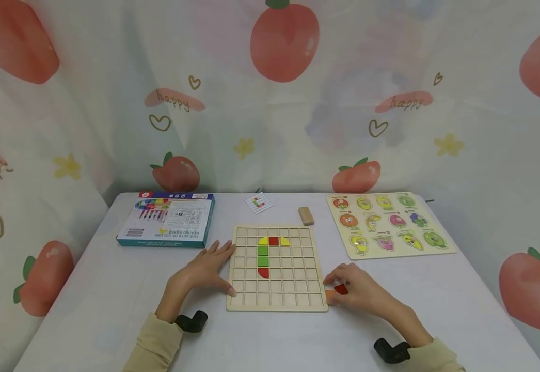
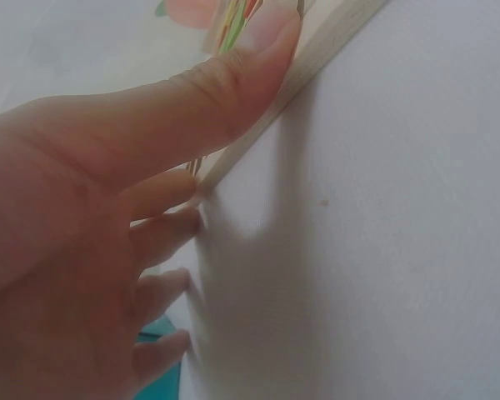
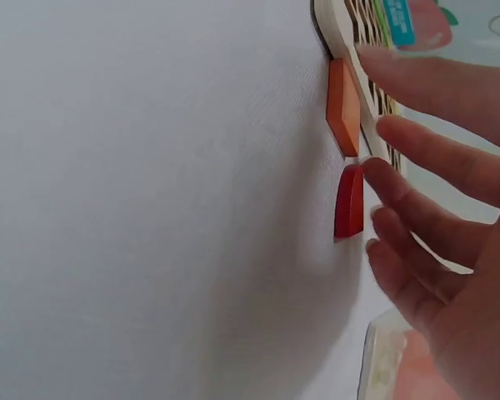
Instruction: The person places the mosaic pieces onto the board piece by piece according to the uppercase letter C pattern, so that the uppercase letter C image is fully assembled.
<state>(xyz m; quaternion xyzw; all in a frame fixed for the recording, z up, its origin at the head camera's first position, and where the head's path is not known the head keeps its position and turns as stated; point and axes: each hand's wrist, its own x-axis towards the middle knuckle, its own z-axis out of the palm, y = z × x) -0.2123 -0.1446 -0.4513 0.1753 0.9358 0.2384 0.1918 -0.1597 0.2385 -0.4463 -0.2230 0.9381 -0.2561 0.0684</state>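
The wooden grid board [image 1: 276,268] lies at the worktop's [image 1: 112,289] near middle, holding 2 yellow, 2 red and 2 green pieces in its cells. The left hand [image 1: 205,271] rests flat against its left edge. The right hand [image 1: 358,289], fingers relaxed, touches a red piece [image 1: 341,290] beside an orange piece [image 1: 330,295].

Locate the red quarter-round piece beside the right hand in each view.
Head: the red piece lies on the table under the right hand, right of the grid board.
Left wrist: not in it.
Right wrist: centre, below the orange piece.
Shared landmark: the grid board's edge.
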